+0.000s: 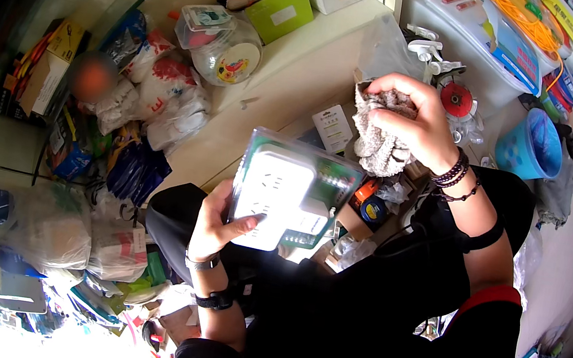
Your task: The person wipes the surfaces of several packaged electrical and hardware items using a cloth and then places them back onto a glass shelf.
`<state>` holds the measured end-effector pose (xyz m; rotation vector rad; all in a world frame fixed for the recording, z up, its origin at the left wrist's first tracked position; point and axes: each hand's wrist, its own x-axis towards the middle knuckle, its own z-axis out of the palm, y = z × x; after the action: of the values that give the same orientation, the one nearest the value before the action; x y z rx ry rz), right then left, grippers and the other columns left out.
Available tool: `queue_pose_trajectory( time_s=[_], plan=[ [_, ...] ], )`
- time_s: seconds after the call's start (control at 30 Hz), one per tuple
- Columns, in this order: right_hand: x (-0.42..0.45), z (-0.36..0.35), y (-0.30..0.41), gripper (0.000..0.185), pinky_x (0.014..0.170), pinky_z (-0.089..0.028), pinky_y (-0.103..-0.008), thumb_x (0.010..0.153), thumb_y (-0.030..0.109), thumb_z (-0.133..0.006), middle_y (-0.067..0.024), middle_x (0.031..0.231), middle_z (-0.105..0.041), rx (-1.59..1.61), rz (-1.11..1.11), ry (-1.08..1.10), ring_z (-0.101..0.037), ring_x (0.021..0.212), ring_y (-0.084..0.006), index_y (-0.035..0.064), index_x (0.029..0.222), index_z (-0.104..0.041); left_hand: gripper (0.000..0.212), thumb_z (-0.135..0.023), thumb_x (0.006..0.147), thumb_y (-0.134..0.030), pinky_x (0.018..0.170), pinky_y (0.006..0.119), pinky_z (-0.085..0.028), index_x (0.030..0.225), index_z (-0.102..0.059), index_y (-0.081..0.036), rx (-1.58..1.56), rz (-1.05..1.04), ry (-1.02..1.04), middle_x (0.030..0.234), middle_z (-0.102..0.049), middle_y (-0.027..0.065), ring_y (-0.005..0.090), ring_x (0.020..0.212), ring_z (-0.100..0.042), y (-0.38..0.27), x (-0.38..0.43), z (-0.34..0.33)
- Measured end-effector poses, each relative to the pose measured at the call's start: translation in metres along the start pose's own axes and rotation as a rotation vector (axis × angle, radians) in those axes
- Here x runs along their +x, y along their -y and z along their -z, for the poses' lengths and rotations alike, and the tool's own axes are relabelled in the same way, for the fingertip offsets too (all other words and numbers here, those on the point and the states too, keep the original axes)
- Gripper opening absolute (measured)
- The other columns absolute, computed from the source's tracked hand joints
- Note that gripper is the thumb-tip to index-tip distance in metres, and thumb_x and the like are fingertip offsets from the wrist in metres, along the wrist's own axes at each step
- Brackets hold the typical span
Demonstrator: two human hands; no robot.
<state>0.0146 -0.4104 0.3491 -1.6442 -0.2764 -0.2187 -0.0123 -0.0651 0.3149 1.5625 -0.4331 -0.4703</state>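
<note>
A packaged white power strip (276, 194) lies in a clear plastic pack with a green backing, tilted towards me. My left hand (220, 219) grips the pack at its lower left side, thumb across the front. Bright light washes out part of the strip's face. Up and to the right, my right hand (415, 120) clutches a crumpled grey-brown cloth (383, 132), apart from the pack's front. Behind the two hands, a white card package (333, 128) bearing writing leans near the shelf. Beneath the cloth sits an open box holding an orange and blue tape measure (372, 208).
A blue plastic bucket (530, 142) stands at the right. White plastic bags (172, 91) and a round clear jar (227, 52) crowd the left shelf. A green box (279, 13) stands at the back, and a lidded storage bin (479, 58) carries an orange cord (528, 21).
</note>
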Motion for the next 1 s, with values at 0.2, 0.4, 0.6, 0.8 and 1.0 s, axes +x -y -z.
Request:
queue_pose_trajectory(
  time_s=[0.2,0.4,0.6,0.8,1.0],
  plan=[
    [-0.003,0.008,0.008,0.019,0.072,-0.047,-0.022,0.077,0.009,-0.067,-0.0033,0.085,-0.066,-0.204,0.087,0.009,-0.059,0.077,-0.0066,0.0,0.093,-0.063,0.056,-0.075,0.078,-0.016,0.086,0.031,-0.048,0.12,-0.047,0.009,-0.07,-0.04,-0.176,0.107,-0.063,0.0162,0.0203,0.096,-0.062,-0.002,0.002,-0.005],
    [-0.014,-0.031,-0.002,0.014,0.063,-0.05,-0.0307,0.077,0.01,-0.069,-0.0077,0.081,-0.063,-0.479,0.276,0.098,-0.063,0.069,-0.0205,0.0043,0.089,-0.064,0.052,-0.077,0.076,-0.016,0.082,0.029,-0.047,0.113,-0.049,0.006,-0.025,-0.066,-0.204,0.102,-0.063,0.0133,0.0162,0.091,-0.059,0.002,0.011,-0.028],
    [-0.016,-0.033,-0.004,0.006,0.056,-0.049,-0.0384,0.076,0.012,-0.063,-0.0053,0.075,-0.06,-0.838,0.279,0.081,-0.061,0.066,-0.0276,0.0098,0.082,-0.063,0.048,-0.078,0.075,-0.017,0.084,0.029,-0.045,0.109,-0.05,0.004,-0.038,-0.113,-0.285,0.099,-0.063,0.011,0.0159,0.091,-0.058,0.004,0.008,-0.039],
    [-0.013,-0.027,-0.018,0.007,0.056,-0.048,-0.0376,0.076,0.01,-0.066,-0.0064,0.075,-0.059,-0.721,0.341,0.014,-0.06,0.064,-0.0273,0.0076,0.081,-0.062,0.06,-0.076,0.073,-0.017,0.089,0.031,-0.045,0.12,-0.047,0.006,-0.195,-0.153,-0.368,0.109,-0.062,0.0135,0.0201,0.1,-0.059,0.005,0.004,-0.024],
    [-0.009,-0.025,-0.016,0.012,0.058,-0.048,-0.0344,0.075,0.005,-0.07,-0.0103,0.077,-0.06,-0.625,0.37,-0.012,-0.061,0.066,-0.0284,0.0038,0.085,-0.063,0.066,-0.075,0.075,-0.02,0.092,0.031,-0.044,0.126,-0.043,0.007,-0.269,-0.206,-0.373,0.113,-0.06,0.0141,0.0213,0.103,-0.059,0.015,0.002,-0.014]
  ],
)
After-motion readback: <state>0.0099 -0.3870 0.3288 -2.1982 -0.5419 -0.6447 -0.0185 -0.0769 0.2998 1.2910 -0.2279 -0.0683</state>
